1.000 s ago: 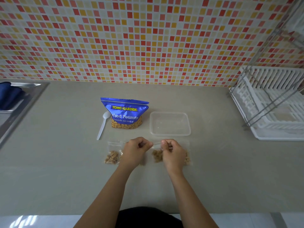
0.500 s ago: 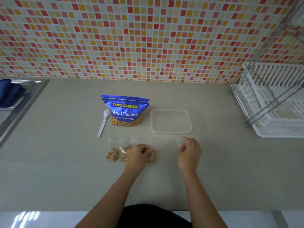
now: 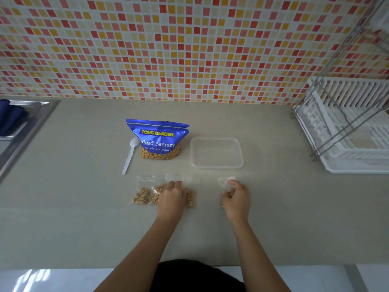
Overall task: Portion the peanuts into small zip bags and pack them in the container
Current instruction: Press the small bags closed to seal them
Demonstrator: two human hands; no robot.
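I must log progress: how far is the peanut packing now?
Done: at least three filled zip bags lie on the counter. In hand: the right hand grips another clear zip bag; the left hand rests on the filled ones. Left: the clear container holds nothing yet, so every bag must still go in.

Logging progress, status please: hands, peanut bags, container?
Left hand on filled zip bags. Right hand grips separate bag. Container empty, nothing blocking it.
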